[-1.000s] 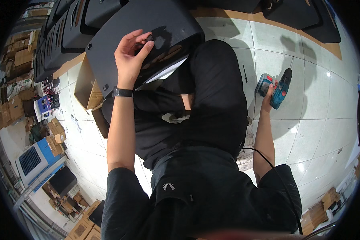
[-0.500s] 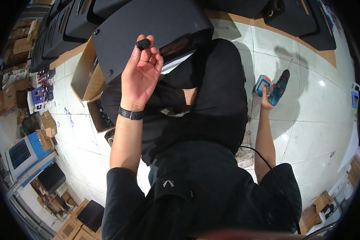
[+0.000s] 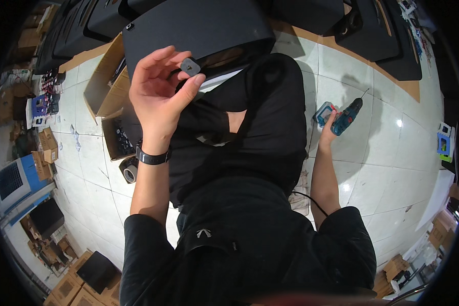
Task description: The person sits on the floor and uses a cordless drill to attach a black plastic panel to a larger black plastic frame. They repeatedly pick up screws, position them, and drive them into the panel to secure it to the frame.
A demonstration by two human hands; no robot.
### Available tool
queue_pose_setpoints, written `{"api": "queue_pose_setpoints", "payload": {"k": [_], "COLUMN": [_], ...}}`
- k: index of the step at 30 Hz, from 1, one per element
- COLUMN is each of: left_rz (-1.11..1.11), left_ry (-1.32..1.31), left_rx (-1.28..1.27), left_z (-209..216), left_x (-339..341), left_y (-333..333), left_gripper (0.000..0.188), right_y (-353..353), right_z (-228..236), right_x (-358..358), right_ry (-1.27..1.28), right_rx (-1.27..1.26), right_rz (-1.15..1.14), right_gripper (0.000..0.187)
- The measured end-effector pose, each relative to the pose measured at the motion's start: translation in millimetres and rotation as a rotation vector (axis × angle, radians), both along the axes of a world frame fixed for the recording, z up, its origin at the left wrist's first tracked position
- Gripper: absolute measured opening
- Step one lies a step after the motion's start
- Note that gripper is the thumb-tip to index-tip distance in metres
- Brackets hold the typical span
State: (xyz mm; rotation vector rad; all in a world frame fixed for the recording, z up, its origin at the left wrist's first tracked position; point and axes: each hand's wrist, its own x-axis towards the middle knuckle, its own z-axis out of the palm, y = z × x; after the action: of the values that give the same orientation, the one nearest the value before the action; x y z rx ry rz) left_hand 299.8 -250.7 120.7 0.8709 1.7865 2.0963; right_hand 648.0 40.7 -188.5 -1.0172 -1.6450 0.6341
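My left hand (image 3: 155,94) is raised in front of the big black cabinet (image 3: 204,30), pinching a small square rubber foot (image 3: 190,67) between thumb and fingers. A brass-coloured spot shows in the middle of its grey face. Another small foot (image 3: 130,26) sits at the cabinet's far left corner. Off to the right, my right hand (image 3: 329,133) grips a teal and black cordless drill (image 3: 349,116) by its handle. A thin bit points forward and right from its chuck, above the tiled floor.
Left of the cabinet stands an open cardboard box (image 3: 101,84); a smaller box (image 3: 118,140) of dark small parts and a tape roll (image 3: 130,173) lie nearer. More black cabinets (image 3: 364,38) stand on cardboard at the far right. My crossed legs fill the middle.
My left hand has turned over and come slightly nearer, so the foot's grey face now shows. My right hand and the drill have shifted slightly left in view.
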Motion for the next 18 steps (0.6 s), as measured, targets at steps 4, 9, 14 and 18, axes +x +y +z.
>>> {"api": "queue_pose_setpoints", "payload": {"k": [4, 9, 14, 18], "left_rz": [0.021, 0.046, 0.068, 0.059], "left_ry": [0.072, 0.116, 0.19, 0.205], "left_rx": [-0.002, -0.014, -0.065, -0.058], "left_z": [3.6, 4.9, 7.3, 7.3], "left_x": [-0.2, 2.5, 6.0, 6.6], "left_y": [3.0, 0.3, -0.7, 3.4], "left_gripper": [0.061, 0.061, 0.06, 0.06], "right_y": [28.6, 25.2, 25.4, 33.6], "right_z": [-52.2, -55.8, -59.4, -67.8], "right_x": [33.3, 24.1, 17.6, 23.6], "right_ry": [-0.096, -0.015, 0.103, 0.148], "right_rx": [-0.074, -0.183, -0.279, -0.283], "right_rz": [-0.133, -0.243, -0.275, -0.286], "right_gripper": [0.045, 0.038, 0.031, 0.028]}}
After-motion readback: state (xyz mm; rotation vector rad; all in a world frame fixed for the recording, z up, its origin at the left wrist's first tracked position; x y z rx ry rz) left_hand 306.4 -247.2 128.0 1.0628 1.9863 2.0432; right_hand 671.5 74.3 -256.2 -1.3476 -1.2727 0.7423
